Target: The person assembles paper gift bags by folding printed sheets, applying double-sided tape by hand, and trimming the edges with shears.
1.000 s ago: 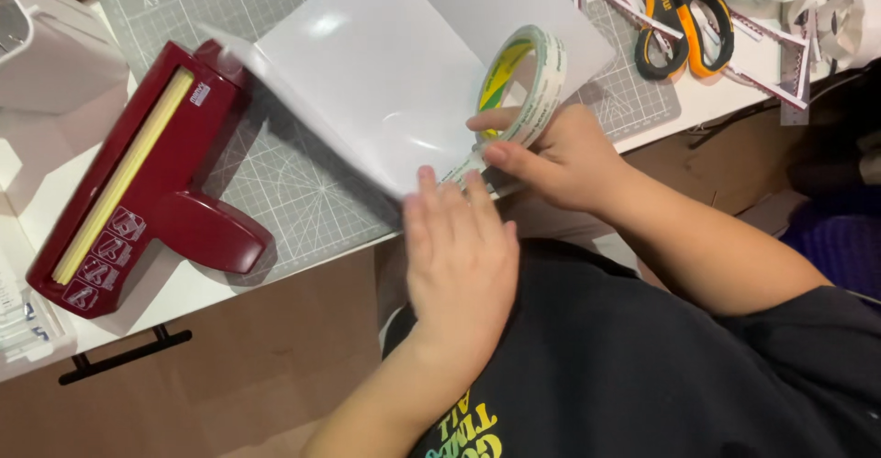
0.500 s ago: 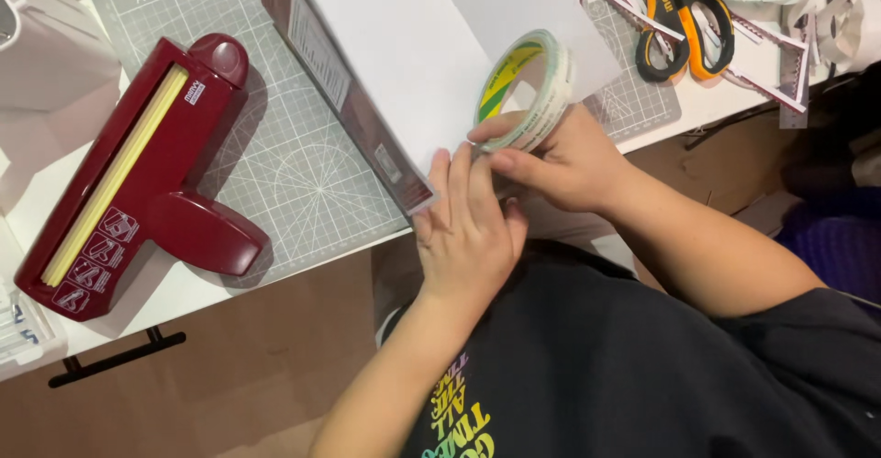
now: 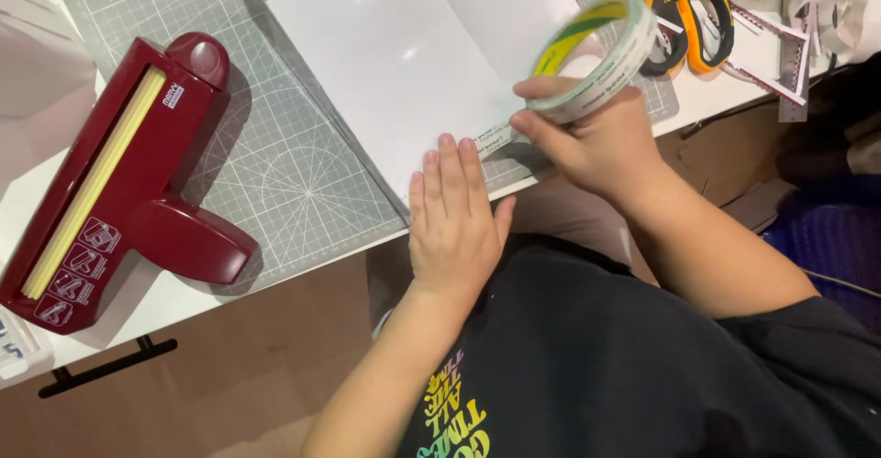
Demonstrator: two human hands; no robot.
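Left hand [image 3: 454, 224] flat, fingers together, pressing near edge of white sheet [image 3: 404, 63] on grey cutting mat [image 3: 275, 173]; right hand [image 3: 596, 141] just beside it, pinching roll of tape [image 3: 596, 54] above sheet's corner, short strip drawn toward left fingertips; dark red punch tool [image 3: 119, 183] well apart at left; orange scissors [image 3: 684, 13] beyond roll

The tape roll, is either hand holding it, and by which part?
Yes. The right hand holds the tape roll at its lower rim, fingers wrapped over the outside. The left hand holds nothing; it lies flat on the white sheet.
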